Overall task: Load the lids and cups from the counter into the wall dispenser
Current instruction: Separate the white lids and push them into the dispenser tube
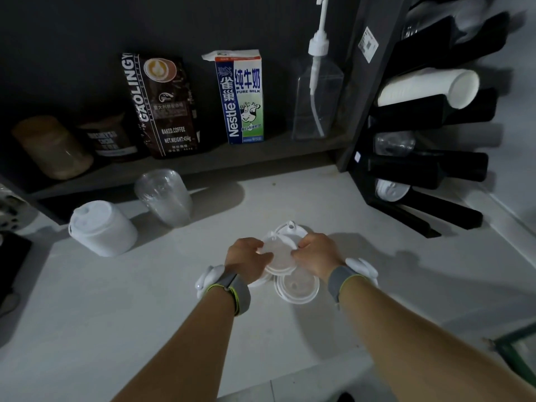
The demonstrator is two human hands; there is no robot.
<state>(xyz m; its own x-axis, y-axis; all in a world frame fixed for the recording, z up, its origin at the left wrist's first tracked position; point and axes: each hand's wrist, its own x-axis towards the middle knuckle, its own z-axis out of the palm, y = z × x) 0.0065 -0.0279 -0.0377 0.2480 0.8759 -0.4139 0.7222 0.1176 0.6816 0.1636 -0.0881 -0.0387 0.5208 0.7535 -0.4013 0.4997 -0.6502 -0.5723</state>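
Observation:
Several white plastic lids lie in a loose pile on the white counter. My left hand grips the pile's left side and my right hand grips its right side. One more lid lies flat just below my hands. To the left, a stack of white paper cups rests on its side, and a stack of clear plastic cups stands upside down. The black wall dispenser at right holds white cups, clear cups and lids.
A low dark shelf at the back carries a coffee bag, a milk carton, jars and a clear pump bottle. A dark object sits at the counter's left edge.

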